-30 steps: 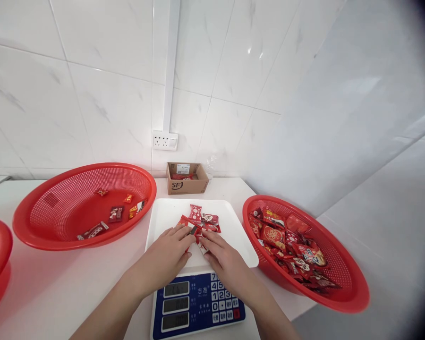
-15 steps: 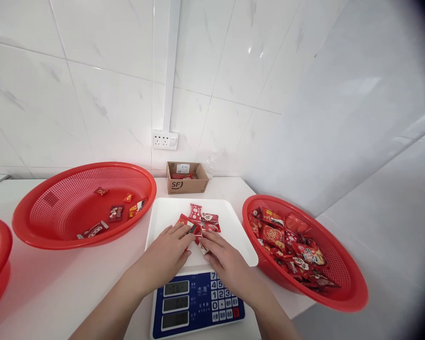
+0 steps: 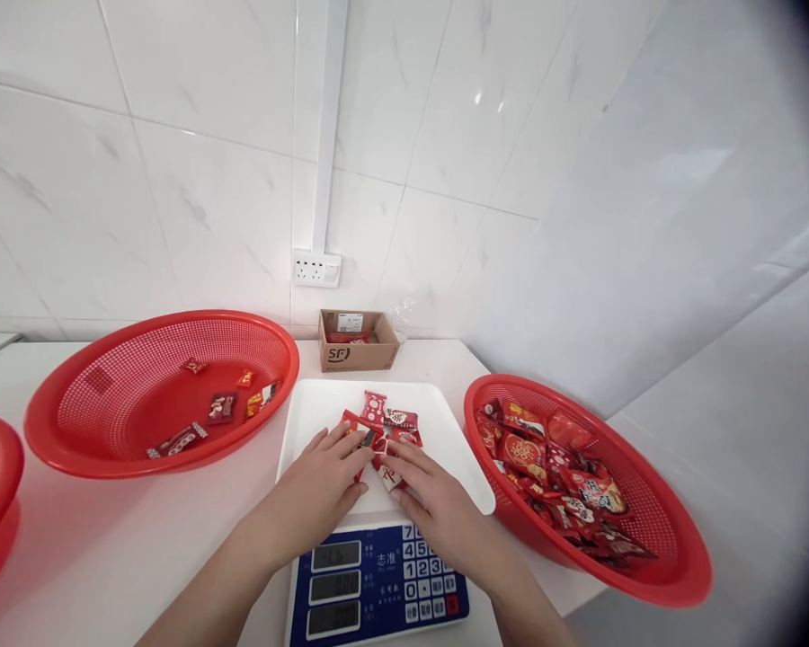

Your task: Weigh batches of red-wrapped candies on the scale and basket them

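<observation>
Several small red snack packets (image 3: 375, 407) lie in a loose pile on the white pan (image 3: 310, 409) of a scale. My left hand (image 3: 327, 481) rests on the pile's left side, fingers stretched out and touching the packets. From the right, my right hand (image 3: 435, 494) lies over the near packets with its fingers spread. Between the hands, a red and white packet (image 3: 388, 474) shows partly, its edges covered by my fingers. Below the pan is the scale's blue keypad and display panel (image 3: 384, 562); my right hand and forearm cover some of its keys.
At the left, a large red basket (image 3: 60, 440) holds a few scattered packets. Another red basket (image 3: 674, 575), full of packets, stands at the right, overhanging the table edge. Behind the scale sits a small cardboard box (image 3: 368, 358). Part of a further red basket (image 3: 0, 449) shows at the far left.
Both hands stay on the pile with almost no movement. Slightly more of the red and white packet shows between them. The whole view has shifted a little.
</observation>
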Demonstrator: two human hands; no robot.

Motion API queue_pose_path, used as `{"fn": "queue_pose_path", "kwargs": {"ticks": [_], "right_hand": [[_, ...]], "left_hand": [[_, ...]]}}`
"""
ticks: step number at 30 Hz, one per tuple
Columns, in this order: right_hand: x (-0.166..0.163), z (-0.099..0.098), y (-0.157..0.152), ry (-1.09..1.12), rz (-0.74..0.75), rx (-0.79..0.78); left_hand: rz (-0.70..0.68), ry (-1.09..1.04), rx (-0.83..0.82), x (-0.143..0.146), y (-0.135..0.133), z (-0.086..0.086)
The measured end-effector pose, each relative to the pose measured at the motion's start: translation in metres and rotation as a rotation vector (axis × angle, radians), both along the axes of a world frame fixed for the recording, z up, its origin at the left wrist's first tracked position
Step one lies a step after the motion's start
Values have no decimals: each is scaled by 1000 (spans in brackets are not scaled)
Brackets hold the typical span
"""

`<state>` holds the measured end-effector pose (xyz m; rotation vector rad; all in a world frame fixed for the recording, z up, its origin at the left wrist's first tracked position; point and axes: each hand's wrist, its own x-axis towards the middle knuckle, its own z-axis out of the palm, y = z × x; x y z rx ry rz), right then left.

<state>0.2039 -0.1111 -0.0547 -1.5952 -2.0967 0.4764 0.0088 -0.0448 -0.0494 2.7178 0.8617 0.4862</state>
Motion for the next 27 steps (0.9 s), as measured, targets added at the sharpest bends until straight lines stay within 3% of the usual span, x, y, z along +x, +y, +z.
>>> {"fn": "queue_pose_path", "kwargs": {"ticks": [7, 12, 27], "right_hand": [[10, -2, 3, -15, -107, 39], [9, -2, 7, -67, -162, -21], [9, -3, 1, -11, -146, 35]], "left_hand": [[1, 65, -59, 1, 1, 5], [2, 67, -83, 0, 0, 4], [28, 67, -115, -3, 1, 6]]}}
